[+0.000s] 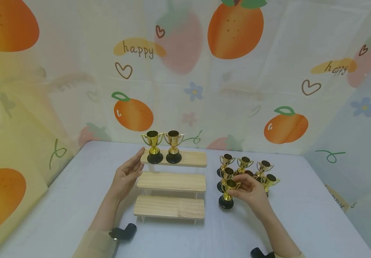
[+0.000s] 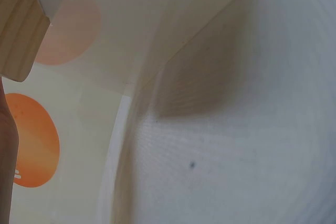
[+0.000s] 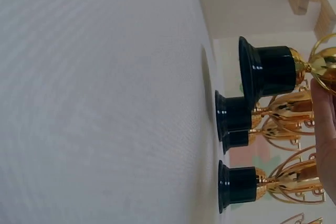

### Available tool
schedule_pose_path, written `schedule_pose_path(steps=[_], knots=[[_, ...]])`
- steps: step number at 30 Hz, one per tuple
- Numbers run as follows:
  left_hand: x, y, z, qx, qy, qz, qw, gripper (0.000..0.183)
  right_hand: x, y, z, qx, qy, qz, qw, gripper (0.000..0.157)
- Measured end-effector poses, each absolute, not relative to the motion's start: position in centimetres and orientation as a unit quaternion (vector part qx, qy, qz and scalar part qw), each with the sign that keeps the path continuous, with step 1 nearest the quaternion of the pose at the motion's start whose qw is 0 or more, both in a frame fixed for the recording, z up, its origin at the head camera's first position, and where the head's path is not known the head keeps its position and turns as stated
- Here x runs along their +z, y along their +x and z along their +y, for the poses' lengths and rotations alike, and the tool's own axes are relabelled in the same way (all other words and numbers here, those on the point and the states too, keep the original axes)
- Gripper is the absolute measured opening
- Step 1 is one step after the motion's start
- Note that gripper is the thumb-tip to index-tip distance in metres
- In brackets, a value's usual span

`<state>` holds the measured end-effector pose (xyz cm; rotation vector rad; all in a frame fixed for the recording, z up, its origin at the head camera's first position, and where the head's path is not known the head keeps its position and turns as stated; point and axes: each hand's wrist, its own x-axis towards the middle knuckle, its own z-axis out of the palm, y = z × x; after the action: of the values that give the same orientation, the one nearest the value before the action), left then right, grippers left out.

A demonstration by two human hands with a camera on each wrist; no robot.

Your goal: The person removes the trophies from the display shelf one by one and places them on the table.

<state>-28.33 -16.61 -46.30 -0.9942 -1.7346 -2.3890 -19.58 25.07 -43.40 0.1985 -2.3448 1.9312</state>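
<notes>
My right hand [image 1: 251, 193] pinches a small gold trophy cup [image 1: 230, 185] by its cup and handle. That cup is upright, and its black base [image 3: 270, 72] hangs a little above the cloth in the right wrist view. At the left end of a three-tier wooden display stand [image 1: 172, 183], my left hand [image 1: 125, 179] touches the top board with extended fingers. Two gold trophies, a left one [image 1: 153, 145] and a right one [image 1: 174, 145], stand side by side on the left part of that board. The left wrist view shows only the board's end [image 2: 21, 35] and a sliver of hand.
Several more trophies [image 1: 264, 166] stand grouped on the white cloth-covered table [image 1: 237, 233], behind and right of the held one. Lower boards [image 1: 169, 208] of the stand carry nothing. A fruit-patterned cloth [image 1: 185, 89] hangs behind the table.
</notes>
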Motion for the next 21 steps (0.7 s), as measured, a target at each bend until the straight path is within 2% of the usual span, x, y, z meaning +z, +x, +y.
schedule_pose_path(steps=[21], knots=[[-46.26,-28.32,-16.54,-0.768,-0.320,-0.554,0.016,0.063,-44.27,-20.06,25.77,0.616,0.060,-0.786,0.005,0.045]])
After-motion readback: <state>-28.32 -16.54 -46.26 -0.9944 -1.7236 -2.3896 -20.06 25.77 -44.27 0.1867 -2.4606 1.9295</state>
